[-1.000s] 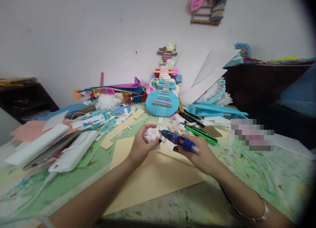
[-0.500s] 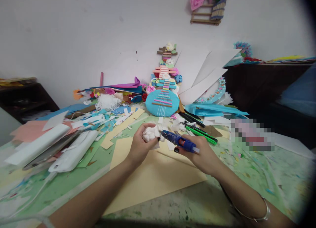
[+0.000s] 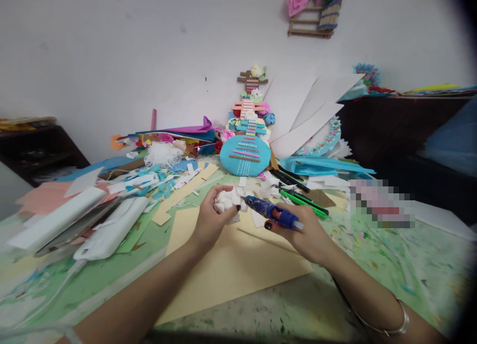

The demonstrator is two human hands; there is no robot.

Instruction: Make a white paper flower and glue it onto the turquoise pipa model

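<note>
My left hand (image 3: pixel 209 215) is wrapped round a white paper flower (image 3: pixel 225 200), with the thumb across its near side. In my right hand (image 3: pixel 303 234) is a blue hot glue gun (image 3: pixel 268 210), and a clear glue stick pokes from its back end. The gun's nozzle points left and sits close to the flower's right side; I cannot tell if they touch. Under both hands lies a large cream paper sheet (image 3: pixel 231 274) on the table. Right behind them stands a turquoise paper lute (image 3: pixel 245 156) with white strings.
A green cutter (image 3: pixel 303 202) and several black pens (image 3: pixel 288 180) lie behind my right hand. To the left are a white power strip (image 3: pixel 112 229), a white box (image 3: pixel 57 217) and paper scraps (image 3: pixel 164 187). White yarn (image 3: pixel 163 154) is heaped at the back left.
The white flower has turned and shifted slightly left in my left hand. The glue gun's nozzle has moved a little, staying close to the flower. Other things stay put.
</note>
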